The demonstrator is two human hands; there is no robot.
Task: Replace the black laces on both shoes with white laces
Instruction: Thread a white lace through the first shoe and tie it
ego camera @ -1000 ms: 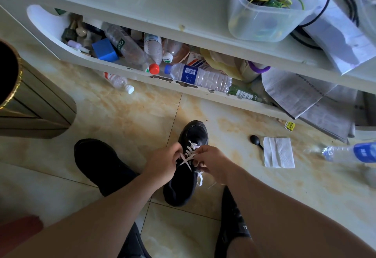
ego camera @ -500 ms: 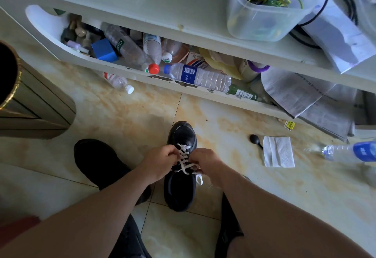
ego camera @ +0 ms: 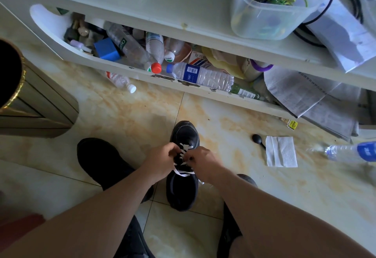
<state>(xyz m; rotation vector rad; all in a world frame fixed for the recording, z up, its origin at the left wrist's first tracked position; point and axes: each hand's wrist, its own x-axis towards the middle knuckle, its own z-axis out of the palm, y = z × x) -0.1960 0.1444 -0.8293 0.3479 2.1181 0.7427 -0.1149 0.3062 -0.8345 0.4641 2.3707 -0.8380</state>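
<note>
Tiled floor [ego camera: 126,115]: both hands, left hand [ego camera: 160,162] and right hand [ego camera: 203,163], pinch white lace [ego camera: 184,157] with curled fingers over black shoe [ego camera: 183,188]

Dim, greenish daylight, evenly diffused; shadows soft. Wide-angle bending of the shelf [ego camera: 142,78] toward 10 and 2 o'clock. Bottle [ego camera: 350,151] at 3 o'clock smeared. Centre reasonably sharp.
</note>
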